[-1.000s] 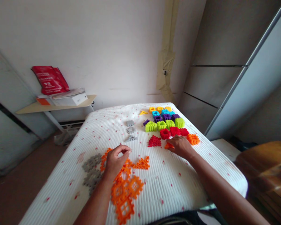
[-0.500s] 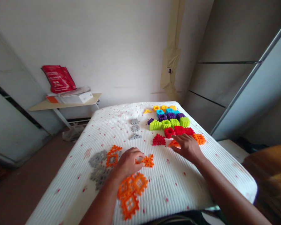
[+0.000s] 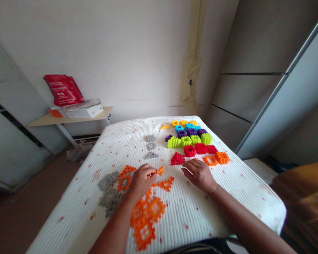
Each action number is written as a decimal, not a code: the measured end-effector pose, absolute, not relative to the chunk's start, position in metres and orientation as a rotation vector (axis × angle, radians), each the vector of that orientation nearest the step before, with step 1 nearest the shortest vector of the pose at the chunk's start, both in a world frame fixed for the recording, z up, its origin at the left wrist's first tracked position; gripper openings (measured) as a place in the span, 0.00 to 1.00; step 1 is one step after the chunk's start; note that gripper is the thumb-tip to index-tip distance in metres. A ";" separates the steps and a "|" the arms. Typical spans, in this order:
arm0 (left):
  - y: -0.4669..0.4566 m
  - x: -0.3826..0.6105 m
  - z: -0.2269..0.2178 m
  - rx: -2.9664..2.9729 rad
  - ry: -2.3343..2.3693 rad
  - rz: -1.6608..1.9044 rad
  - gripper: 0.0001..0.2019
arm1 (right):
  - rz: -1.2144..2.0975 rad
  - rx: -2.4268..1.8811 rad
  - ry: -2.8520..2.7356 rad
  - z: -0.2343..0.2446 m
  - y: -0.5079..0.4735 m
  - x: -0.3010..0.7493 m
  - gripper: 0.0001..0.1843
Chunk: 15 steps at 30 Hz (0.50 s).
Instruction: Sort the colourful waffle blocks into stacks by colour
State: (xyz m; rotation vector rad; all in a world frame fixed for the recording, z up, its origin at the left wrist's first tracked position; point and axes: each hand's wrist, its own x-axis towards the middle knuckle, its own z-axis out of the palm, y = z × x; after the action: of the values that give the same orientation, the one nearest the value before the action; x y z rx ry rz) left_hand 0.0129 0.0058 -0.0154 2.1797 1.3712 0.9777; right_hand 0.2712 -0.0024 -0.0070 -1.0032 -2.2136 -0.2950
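Note:
My left hand (image 3: 141, 181) pinches a small orange plastic waffle-block piece (image 3: 158, 171) between its fingertips, above the white quilted mattress (image 3: 190, 208). Beneath that hand lie an orange triangular piece (image 3: 166, 184), joined orange square waffle blocks (image 3: 144, 220) and grey waffle blocks (image 3: 108, 187). My right hand (image 3: 199, 175) rests open on the quilt, holding nothing. Closest to it are a red triangular block (image 3: 177, 159) and an orange outline piece (image 3: 210, 161). Farther back stand rows of lime green blocks (image 3: 186, 141) and red blocks (image 3: 201, 148).
Small grey pieces (image 3: 150, 146) lie mid-mattress, with purple, blue and yellow blocks (image 3: 187, 128) at the far end. A wall stands behind. A shelf (image 3: 69, 120) with a white box and red bag is back left; brown wooden furniture (image 3: 302, 197) is at right.
My left hand has lifted a small orange piece and moved slightly back. My right hand has drawn back from the orange outline piece, which now lies farther right.

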 end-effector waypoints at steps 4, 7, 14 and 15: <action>0.006 0.008 -0.013 1.935 1.344 1.210 0.07 | -0.246 -1.000 -2.223 -0.010 -0.003 0.263 0.10; 0.004 0.007 -0.010 1.696 1.366 1.267 0.07 | -0.205 -0.994 -2.228 -0.013 -0.005 0.255 0.10; 0.002 0.012 -0.007 1.363 1.225 1.301 0.19 | -0.104 -0.969 -2.187 -0.016 -0.006 0.236 0.10; 0.001 0.012 -0.006 1.344 1.212 1.306 0.21 | -0.099 -0.968 -2.178 -0.016 -0.006 0.233 0.10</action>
State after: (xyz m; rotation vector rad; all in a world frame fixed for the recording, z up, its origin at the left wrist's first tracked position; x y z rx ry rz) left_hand 0.0118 0.0013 -0.0056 1.3437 1.2117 1.3061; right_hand 0.2333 -0.0059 -0.0165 -0.9682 -2.1783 -0.0992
